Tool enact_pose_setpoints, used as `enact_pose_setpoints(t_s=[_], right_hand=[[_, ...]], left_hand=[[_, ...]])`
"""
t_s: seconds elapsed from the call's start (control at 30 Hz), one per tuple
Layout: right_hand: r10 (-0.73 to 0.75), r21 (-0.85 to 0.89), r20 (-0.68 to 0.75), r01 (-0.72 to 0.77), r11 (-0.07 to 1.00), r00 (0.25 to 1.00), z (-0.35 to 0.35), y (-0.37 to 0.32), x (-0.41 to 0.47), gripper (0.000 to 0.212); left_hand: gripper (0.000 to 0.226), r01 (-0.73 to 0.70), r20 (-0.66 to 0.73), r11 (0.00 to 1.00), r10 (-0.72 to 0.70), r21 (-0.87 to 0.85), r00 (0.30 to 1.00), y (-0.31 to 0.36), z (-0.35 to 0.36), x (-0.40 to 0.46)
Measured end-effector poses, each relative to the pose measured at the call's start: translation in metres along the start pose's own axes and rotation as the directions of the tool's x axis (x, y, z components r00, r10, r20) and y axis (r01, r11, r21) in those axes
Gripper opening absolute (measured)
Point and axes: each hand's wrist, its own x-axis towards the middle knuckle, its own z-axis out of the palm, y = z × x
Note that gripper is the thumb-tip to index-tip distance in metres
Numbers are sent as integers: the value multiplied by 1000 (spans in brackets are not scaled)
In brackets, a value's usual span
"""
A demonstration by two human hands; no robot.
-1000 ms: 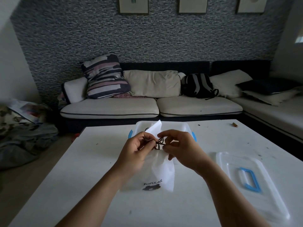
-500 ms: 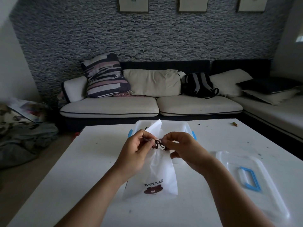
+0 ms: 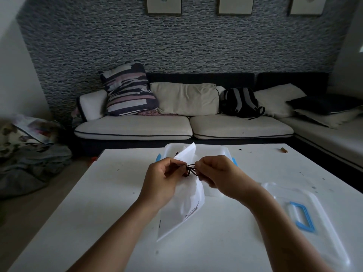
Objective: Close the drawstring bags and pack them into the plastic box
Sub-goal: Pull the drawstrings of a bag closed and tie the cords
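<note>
We see a white tabletop (image 3: pixel 82 213) from the head view, with both hands raised over its middle. The left hand (image 3: pixel 163 183) and the right hand (image 3: pixel 218 173) each pinch the dark cord (image 3: pixel 190 168) at the neck of a white bag (image 3: pixel 182 209); the grip of each is clamped on the cord, thumb against curled fingers, with the two hands just apart and the cord bunched between them. The neck of the bag is gathered at the cord, and a flap of its mouth stands up above the hands. The bag hangs tilted from the cord, its lower end toward the near edge of the tabletop; whether that end touches the surface we cannot tell. Dark print shows on the bag's side, too skewed to read. Behind the hands, toward the far edge, stands the open box (image 3: pixel 216 152), clear with blue clips at its sides; a bit of dark cord shows inside it, left of the flap. The lid (image 3: pixel 318 232), clear with a blue handle, lies flat toward the right edge, well apart from the box. A small brown object (image 3: pixel 284 150) lies near the far right corner. Beyond the tabletop runs a sofa (image 3: pixel 176 126) carrying cushions and a backpack (image 3: pixel 240 102).
</note>
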Motion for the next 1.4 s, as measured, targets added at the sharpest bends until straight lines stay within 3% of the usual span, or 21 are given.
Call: enact_pose_setpoints(t_s=[0.13,0.33,0.53,0.6,0.87,1.13,1.3,1.4], right_hand=[[-11,257,91,-13,966,996,6,2,-2,27],[24,421,148,-85,903,989,3,6,-2,32],[89,400,-242,16,916,966,-2,11,4,23],[98,377,-272,12,926,957,-2,13,5,22],[41,337,-40,-25,941,998,7,7,1,15],[20,312,40,-31,950,999,9,8,1,14],[29,397,107,-69,915,994,10,7,0,19],[39,345,41,-51,937,998,8,5,-1,13]], left_hand=[[10,38,-11,997,-38,-61,999,3,-1,-1],[11,47,-43,990,-54,-136,998,6,-3,0],[11,27,-46,985,-35,-170,998,10,-3,-1],[13,7,-39,990,-13,-140,999,10,-3,-2],[14,-31,-38,998,29,-51,999,10,-2,-1],[16,-60,-35,998,60,-5,998,10,-5,-3],[18,-91,-45,995,92,29,995,10,-5,-3],[19,-110,-42,993,112,38,993,10,-5,-3]])
